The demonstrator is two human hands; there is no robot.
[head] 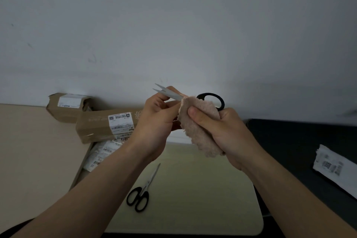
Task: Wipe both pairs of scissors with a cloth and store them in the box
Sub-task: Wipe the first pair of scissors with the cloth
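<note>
Here the left hand (pixel 154 116) pinches steel scissors (pixel 168 93), blades slightly parted, above the desk (pixel 193 199); the right hand (pixel 228 133) curls its grip round fuzzy beige cloth (pixel 199 129) wrapping them. Second scissors (pixel 143 189) lie flat near.

Scissors (pixel 142 191) on table (pixel 202 189), parcels (pixel 100 123) behind left, paper slip (pixel 332 162) right

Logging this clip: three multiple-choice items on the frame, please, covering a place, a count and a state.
1. The second pair of scissors lies: A on the table; B in a box; C on the floor.
2. Pairs of scissors in view: A one; B two; C three.
3. Blades of the held scissors: A shut tight; B slightly apart; C bent.
Key: 1A, it lies flat there; 2B, one held, one lying; 3B, two tips show apart past the left hand, the right hand gripping the cloth.
</note>
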